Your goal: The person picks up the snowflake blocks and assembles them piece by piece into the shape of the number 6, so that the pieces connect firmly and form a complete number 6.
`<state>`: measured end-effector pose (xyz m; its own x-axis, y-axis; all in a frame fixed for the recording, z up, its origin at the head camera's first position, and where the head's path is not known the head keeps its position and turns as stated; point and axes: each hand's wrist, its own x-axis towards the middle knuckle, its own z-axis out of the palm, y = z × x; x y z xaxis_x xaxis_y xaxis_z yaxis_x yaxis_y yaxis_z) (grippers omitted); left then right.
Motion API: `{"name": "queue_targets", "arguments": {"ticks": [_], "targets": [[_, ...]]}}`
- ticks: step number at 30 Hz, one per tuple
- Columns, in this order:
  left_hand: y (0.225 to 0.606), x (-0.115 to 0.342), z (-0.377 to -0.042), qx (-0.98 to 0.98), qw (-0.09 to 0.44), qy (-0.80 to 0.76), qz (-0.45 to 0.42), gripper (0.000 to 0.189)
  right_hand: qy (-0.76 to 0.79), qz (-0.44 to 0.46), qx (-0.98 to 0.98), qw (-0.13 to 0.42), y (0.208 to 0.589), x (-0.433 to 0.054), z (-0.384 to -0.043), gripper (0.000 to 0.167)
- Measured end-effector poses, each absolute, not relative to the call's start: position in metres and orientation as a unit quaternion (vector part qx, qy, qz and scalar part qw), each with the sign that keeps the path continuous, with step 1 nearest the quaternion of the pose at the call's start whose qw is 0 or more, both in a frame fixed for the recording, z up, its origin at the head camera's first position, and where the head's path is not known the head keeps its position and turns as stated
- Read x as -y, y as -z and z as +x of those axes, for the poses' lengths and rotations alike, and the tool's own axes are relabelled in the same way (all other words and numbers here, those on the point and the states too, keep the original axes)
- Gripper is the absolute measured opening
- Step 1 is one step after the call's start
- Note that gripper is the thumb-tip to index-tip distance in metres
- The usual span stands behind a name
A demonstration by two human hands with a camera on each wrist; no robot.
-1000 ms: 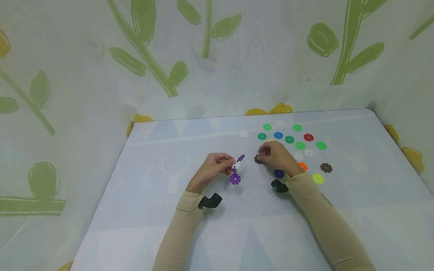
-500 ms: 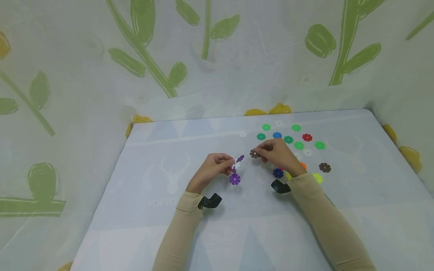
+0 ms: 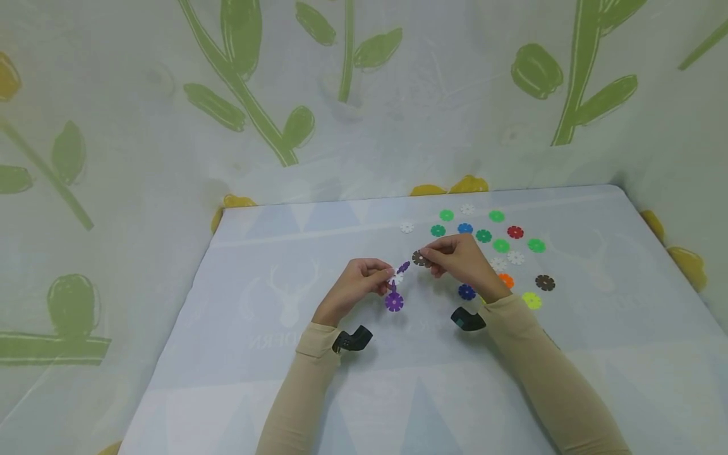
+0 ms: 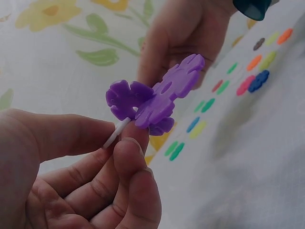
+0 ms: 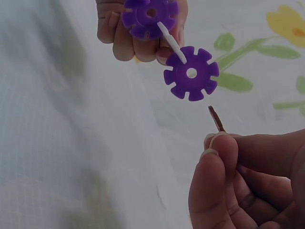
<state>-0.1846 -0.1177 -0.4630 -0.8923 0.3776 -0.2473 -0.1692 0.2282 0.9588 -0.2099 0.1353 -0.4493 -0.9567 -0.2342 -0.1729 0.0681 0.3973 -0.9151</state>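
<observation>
My left hand (image 3: 364, 281) pinches a white notched disc (image 4: 116, 133) between thumb and fingers above the table. Purple notched discs (image 5: 191, 73) are slotted into the white one; in the head view one purple disc (image 3: 394, 301) hangs below and another (image 3: 403, 267) sticks out toward the right hand. My right hand (image 3: 461, 259) pinches a brown notched disc (image 3: 419, 258) by its edge. In the right wrist view this brown disc (image 5: 216, 118) is seen edge-on, just apart from the nearer purple disc.
Loose notched discs lie on the table (image 3: 227, 303) right of the hands, among them red (image 3: 515, 232), green (image 3: 536, 245), dark blue (image 3: 467, 292), yellow (image 3: 531, 301) and a second brown disc (image 3: 545, 282). A patterned cloth wall (image 3: 398, 126) rises behind the table.
My right hand has moved left and slightly up with the brown disc, bringing it close to the purple disc. The left hand has stayed nearly still.
</observation>
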Motion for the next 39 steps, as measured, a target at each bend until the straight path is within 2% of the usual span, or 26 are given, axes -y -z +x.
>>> {"name": "queue_targets", "arguments": {"ticks": [26,39], "targets": [[0.466,0.116,-0.186,-0.757,0.227,-0.608,0.072,0.027,0.514,-0.098,-0.842,0.133,0.445,-0.126,-0.203,0.026],[0.469,0.114,-0.185,-0.771,0.205,-0.599,0.077,0.023,0.512,-0.095,-0.844,0.128,0.451,-0.122,-0.204,0.019]]}}
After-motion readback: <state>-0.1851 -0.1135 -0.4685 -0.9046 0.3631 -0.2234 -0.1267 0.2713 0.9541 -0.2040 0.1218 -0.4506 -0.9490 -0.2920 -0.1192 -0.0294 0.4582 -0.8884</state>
